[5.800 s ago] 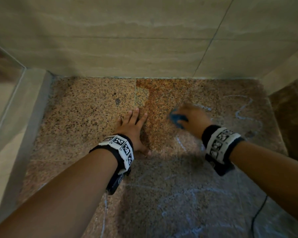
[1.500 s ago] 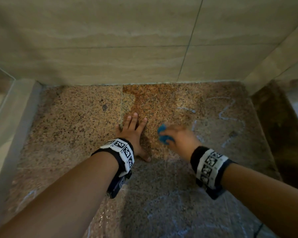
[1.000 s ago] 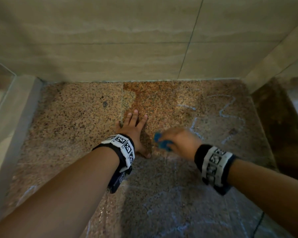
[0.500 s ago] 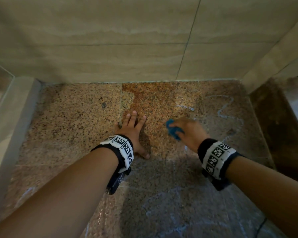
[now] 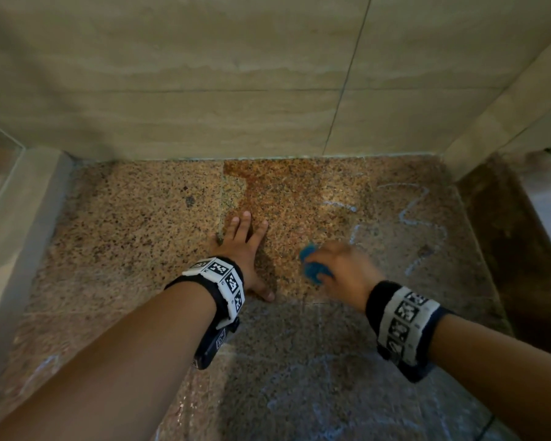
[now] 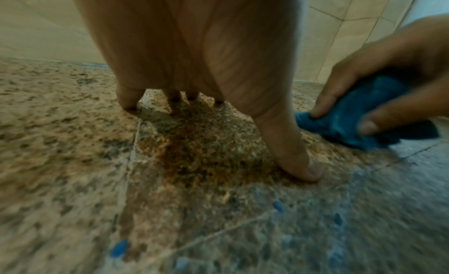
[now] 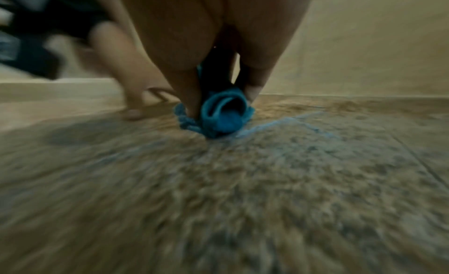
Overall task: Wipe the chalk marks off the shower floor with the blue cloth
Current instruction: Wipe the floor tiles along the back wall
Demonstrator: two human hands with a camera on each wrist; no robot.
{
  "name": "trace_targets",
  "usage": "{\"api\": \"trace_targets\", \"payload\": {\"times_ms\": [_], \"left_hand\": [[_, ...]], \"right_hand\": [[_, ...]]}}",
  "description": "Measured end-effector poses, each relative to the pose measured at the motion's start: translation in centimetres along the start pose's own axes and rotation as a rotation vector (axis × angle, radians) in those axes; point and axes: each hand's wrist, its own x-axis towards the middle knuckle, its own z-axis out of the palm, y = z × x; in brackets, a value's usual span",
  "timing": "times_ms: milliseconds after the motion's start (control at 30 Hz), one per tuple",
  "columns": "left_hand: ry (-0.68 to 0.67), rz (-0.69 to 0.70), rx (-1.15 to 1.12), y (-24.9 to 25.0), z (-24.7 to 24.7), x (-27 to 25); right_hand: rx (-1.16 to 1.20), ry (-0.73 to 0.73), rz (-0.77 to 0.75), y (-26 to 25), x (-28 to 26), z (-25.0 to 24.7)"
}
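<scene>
My right hand (image 5: 337,270) grips a bunched blue cloth (image 5: 312,265) (image 6: 359,122) (image 7: 221,115) and presses it onto the speckled granite shower floor (image 5: 124,237), just right of the floor's middle. The hand is blurred with motion. My left hand (image 5: 240,249) (image 6: 218,90) lies flat on the floor beside it, fingers spread and straight, thumb (image 6: 298,163) pressed down. Pale blue chalk marks (image 5: 423,221) run in a zigzag to the right of the cloth. More faint chalk lines (image 5: 299,386) cross the near floor under my arms. A chalk line (image 7: 279,122) starts right at the cloth.
Beige tiled walls (image 5: 204,74) close the floor at the back and right. A raised tiled kerb (image 5: 16,218) runs along the left side. A rust-coloured stain (image 5: 268,186) darkens the floor ahead of my left hand. A dark wet strip (image 5: 503,237) borders the right edge.
My right hand has pulled the cloth back toward me and slightly left from its spot half a second ago, rubbing to and fro over the last seconds. The left hand has stayed planted.
</scene>
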Motion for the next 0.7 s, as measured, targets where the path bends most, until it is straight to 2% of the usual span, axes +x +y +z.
{"api": "trace_targets", "payload": {"times_ms": [67, 133, 233, 267, 300, 367, 433, 500, 633, 700], "left_hand": [[0.0, -0.002, 0.004, 0.0, 0.1, 0.0], [0.001, -0.001, 0.004, -0.1, 0.1, 0.1], [0.002, 0.003, -0.005, -0.1, 0.0, 0.0], [0.001, 0.005, -0.007, -0.1, 0.0, 0.0], [0.002, 0.006, -0.009, -0.1, 0.0, 0.0], [-0.001, 0.002, -0.004, -0.1, 0.0, -0.1], [-0.005, -0.002, 0.002, 0.0, 0.1, -0.1], [-0.001, 0.001, 0.005, 0.0, 0.1, 0.0], [-0.003, 0.007, -0.008, -0.2, 0.1, 0.0], [0.002, 0.013, -0.009, -0.2, 0.1, 0.1]], "right_hand": [[-0.077, -0.148, -0.137, -1.0, -1.0, 0.6], [-0.032, -0.102, -0.13, 0.0, -0.7, 0.2], [0.134, 0.121, 0.174, 2.8, 0.6, -0.8], [0.17, 0.152, 0.25, 3.2, 0.6, -0.8], [0.164, 0.161, 0.26, 3.1, 0.5, -0.7], [0.097, 0.121, 0.122, 1.6, -0.3, 0.2], [0.0, -0.013, -0.058, 0.1, -1.2, 0.9], [-0.017, -0.063, -0.085, 0.6, -0.8, 0.4], [0.142, 0.141, 0.285, 3.7, 1.4, -1.9], [0.159, 0.144, 0.343, 3.3, 1.4, -1.8]]}}
